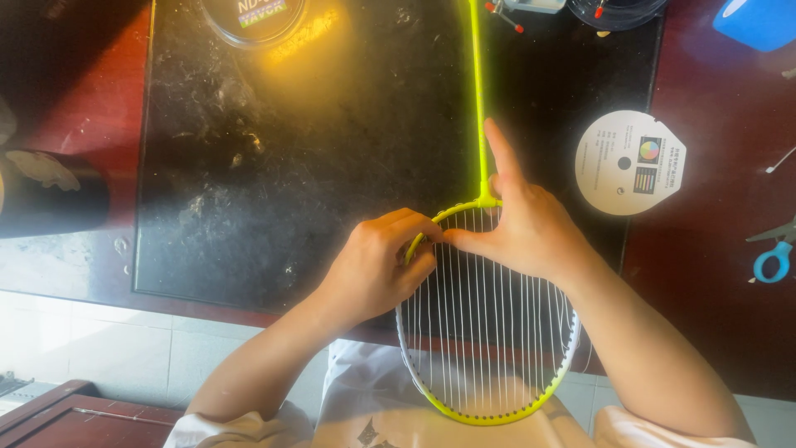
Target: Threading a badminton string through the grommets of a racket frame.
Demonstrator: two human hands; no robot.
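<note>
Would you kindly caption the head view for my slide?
Both hands, left hand and right hand, pinch a yellow racket frame at its throat.

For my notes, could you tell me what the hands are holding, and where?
Both the left hand and right hand grip the yellow strung badminton racket at its frame near the shaft.

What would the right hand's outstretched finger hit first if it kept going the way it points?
Likely nothing soon: the right hand points along the racket shaft over the black mat; small tools lie at the far edge.
</note>
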